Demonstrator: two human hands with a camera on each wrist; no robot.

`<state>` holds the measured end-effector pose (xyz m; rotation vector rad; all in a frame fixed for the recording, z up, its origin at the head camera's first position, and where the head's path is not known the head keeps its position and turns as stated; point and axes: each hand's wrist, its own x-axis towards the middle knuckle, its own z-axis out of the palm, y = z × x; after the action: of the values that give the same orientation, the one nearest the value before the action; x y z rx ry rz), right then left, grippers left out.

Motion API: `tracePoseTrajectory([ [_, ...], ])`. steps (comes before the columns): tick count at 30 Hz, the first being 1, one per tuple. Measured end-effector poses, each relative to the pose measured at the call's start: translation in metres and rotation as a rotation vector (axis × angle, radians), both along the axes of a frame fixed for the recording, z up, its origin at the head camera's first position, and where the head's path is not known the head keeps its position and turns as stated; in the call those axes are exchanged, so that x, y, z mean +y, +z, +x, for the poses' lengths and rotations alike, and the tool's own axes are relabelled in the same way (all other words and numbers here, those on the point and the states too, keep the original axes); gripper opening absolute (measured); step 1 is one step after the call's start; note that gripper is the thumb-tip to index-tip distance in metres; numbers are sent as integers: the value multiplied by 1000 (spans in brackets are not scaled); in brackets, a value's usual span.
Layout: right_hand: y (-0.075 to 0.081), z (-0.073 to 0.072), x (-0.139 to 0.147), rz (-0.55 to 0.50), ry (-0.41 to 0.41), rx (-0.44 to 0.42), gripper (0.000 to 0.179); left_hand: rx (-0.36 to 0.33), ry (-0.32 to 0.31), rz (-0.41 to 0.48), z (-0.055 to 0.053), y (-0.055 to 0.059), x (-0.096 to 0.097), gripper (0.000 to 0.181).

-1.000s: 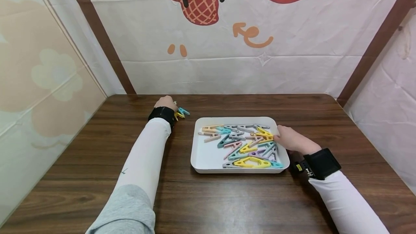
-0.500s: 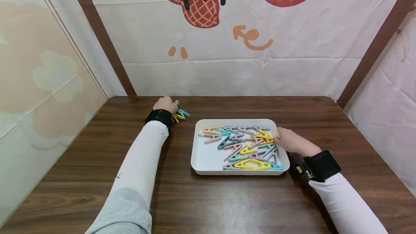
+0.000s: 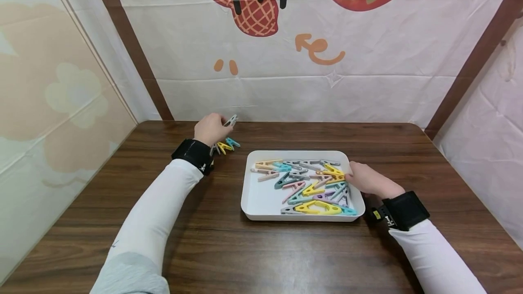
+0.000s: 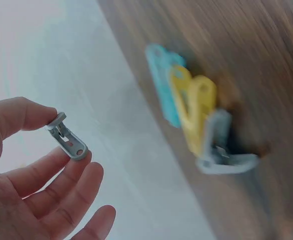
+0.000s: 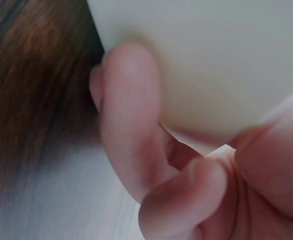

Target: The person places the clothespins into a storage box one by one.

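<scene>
My left hand (image 3: 209, 129) pinches a grey clothespin (image 4: 68, 136) between thumb and fingertips, raised above the table's back edge. Below it on the wood lie a blue clothespin (image 4: 162, 82), a yellow clothespin (image 4: 194, 107) and another grey clothespin (image 4: 221, 150), close together. At the right side of a white tray (image 3: 264, 199), my right hand (image 3: 369, 179) grips the rim. In the right wrist view its curled fingers (image 5: 132, 100) lie against the tray's outer wall. Several clothespins in yellow, teal, pink, purple and grey lie loose in the tray.
The brown wooden table (image 3: 261, 257) ends at the back against a white printed cloth (image 3: 269, 94). More cloth hangs at the left and right sides.
My left hand has lifted up with a grey clothespin pinched in its fingers, uncovering more of the clothespins beneath. The right hand and the tray have stayed in place.
</scene>
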<state>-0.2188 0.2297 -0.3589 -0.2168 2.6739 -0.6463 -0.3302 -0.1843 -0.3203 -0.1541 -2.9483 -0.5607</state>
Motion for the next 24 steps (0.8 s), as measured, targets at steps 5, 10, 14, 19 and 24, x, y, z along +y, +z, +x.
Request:
tracePoseTrajectory([
  [5,0,-1,0,14,-1,-2,46,47,-157,-8,27,13,21,24],
  [10,-1,-2,1,12,4,-2,46,64,-321,-27,56,21,43,22],
  [14,0,-2,1,7,6,-5,47,13,-443,-102,77,23,55,22],
  [19,0,-3,1,6,16,3,45,-36,-543,-214,94,16,62,24],
  [24,0,-4,1,9,11,4,47,-76,-588,-294,101,4,65,23],
])
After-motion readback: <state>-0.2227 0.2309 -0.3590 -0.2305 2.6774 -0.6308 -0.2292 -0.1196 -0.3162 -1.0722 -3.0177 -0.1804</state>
